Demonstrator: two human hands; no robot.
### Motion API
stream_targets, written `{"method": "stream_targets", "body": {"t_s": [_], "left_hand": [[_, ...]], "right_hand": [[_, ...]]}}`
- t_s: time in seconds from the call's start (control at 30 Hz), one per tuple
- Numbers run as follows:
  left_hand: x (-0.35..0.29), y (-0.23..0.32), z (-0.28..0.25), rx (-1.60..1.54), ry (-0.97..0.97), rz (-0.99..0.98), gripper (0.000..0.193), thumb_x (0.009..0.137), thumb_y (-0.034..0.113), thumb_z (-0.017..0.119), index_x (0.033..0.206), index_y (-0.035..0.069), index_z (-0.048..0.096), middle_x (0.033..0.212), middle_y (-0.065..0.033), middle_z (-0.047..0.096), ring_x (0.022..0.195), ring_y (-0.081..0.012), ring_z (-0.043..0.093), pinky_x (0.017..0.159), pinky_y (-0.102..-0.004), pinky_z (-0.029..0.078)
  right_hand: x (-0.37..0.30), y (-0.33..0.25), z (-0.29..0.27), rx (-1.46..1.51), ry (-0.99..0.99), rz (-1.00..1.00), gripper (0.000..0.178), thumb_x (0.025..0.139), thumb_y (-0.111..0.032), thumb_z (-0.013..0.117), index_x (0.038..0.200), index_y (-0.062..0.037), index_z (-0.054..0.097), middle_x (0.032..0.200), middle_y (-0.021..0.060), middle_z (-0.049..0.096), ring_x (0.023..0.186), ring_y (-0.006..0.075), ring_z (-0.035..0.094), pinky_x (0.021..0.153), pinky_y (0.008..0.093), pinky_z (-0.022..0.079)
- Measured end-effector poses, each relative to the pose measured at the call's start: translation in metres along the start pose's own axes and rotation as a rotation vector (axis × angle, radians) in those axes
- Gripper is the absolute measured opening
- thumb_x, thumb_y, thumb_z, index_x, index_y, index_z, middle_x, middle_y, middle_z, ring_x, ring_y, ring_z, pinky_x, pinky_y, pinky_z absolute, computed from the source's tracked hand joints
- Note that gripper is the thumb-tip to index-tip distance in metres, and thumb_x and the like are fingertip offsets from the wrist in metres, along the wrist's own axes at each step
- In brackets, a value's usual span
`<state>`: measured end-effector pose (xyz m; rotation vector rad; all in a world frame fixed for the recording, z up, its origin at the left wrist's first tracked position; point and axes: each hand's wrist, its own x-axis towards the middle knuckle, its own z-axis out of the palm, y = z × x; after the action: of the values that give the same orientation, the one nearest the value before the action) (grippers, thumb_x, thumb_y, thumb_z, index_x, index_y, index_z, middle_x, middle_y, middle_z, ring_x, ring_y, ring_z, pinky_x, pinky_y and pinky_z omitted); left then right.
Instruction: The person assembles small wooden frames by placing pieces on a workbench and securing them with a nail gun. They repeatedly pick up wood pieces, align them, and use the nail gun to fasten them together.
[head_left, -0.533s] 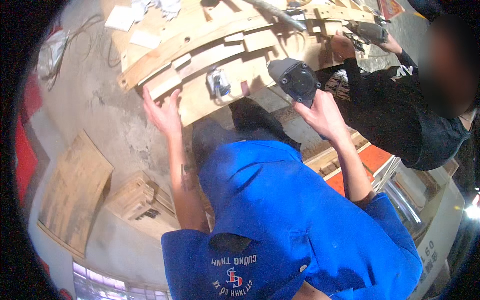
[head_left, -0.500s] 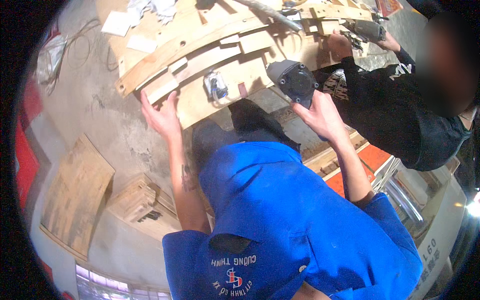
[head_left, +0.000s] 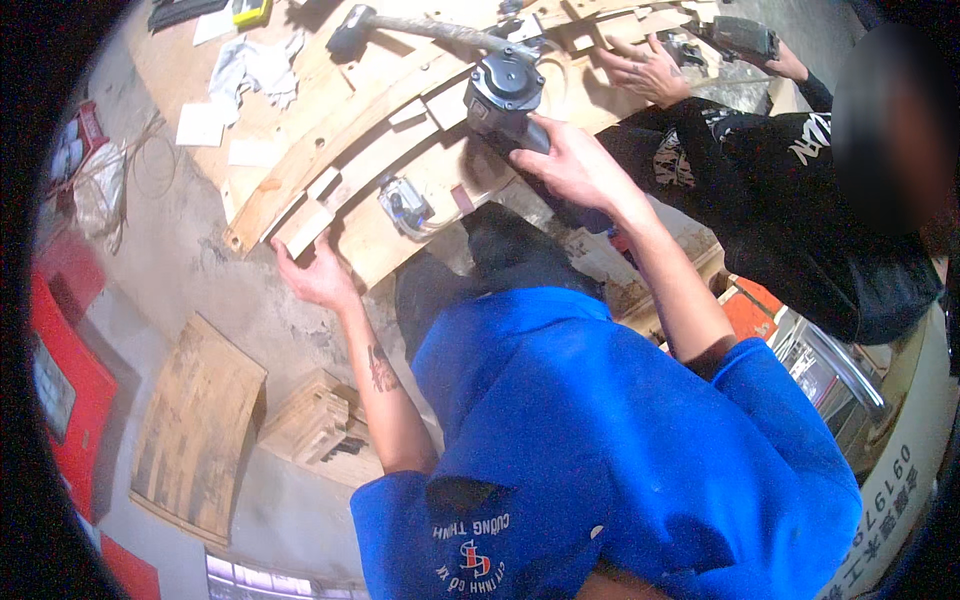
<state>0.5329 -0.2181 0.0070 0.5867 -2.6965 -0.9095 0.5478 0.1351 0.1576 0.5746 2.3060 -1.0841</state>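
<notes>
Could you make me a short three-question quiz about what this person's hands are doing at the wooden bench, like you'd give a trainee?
1. True or false: the right hand grips a dark power tool set on the curved wooden frame.
2. Where is the left hand?
A. On the hammer
B. At the lower edge of the wooden frame, by a small wood block
C. On the loose board on the floor
3. Fill in: a co-worker in a black top rests a ____ on the far end of the bench.

Key: 1 true. 2 B. 3 hand.
</notes>
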Motion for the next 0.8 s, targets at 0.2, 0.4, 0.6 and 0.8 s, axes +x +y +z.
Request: {"method": "stream_targets", "body": {"t_s": [0.2, 0.4, 0.6, 0.8], "left_hand": [[0.004, -0.005, -0.007, 0.069, -0.071, 0.029, 0.079, 0.074, 0.023, 0.095, 0.139, -0.004, 0.061, 0.134, -0.0213, 0.067, 0.125, -0.0377, 0.063, 0.108, -0.0462, 0.049], [0.009, 0.004, -0.021, 0.093, -0.148, 0.166, 0.076, 0.08, 0.027, 0.092, 0.14, -0.006, 0.059, 0.137, -0.0238, 0.065, 0.127, -0.0384, 0.062, 0.109, -0.0463, 0.048], [0.007, 0.006, -0.02, 0.107, -0.205, 0.04, 0.073, 0.08, 0.025, 0.091, 0.14, -0.005, 0.061, 0.134, -0.024, 0.067, 0.126, -0.0392, 0.063, 0.109, -0.0451, 0.047], [0.019, 0.019, -0.044, 0.273, -0.35, 0.168, 0.064, 0.089, 0.035, 0.082, 0.139, -0.001, 0.064, 0.142, -0.0191, 0.065, 0.125, -0.0353, 0.066, 0.108, -0.043, 0.05]], "right_hand": [[0.001, 0.001, 0.0, 0.213, -0.017, 0.189, 0.051, 0.091, -0.04, 0.071, 0.116, 0.0041, 0.065, 0.077, 0.0188, 0.071, 0.071, 0.0307, 0.073, 0.07, 0.0431, 0.056], [0.001, 0.011, 0.014, 0.278, 0.051, 0.071, 0.062, 0.097, -0.034, 0.07, 0.148, -0.0021, 0.055, 0.067, 0.0041, 0.063, 0.053, 0.0122, 0.059, 0.052, 0.0311, 0.048], [0.004, 0.017, 0.013, 0.295, 0.115, 0.053, 0.053, 0.096, -0.042, 0.068, 0.12, 0.0045, 0.066, 0.09, 0.0214, 0.072, 0.086, 0.0292, 0.071, 0.081, 0.042, 0.055], [0.002, 0.02, 0.019, 0.347, 0.045, 0.005, 0.05, 0.1, -0.039, 0.067, 0.136, -0.0042, 0.061, 0.071, 0.0024, 0.062, 0.056, 0.0102, 0.059, 0.052, 0.0309, 0.048]]}}
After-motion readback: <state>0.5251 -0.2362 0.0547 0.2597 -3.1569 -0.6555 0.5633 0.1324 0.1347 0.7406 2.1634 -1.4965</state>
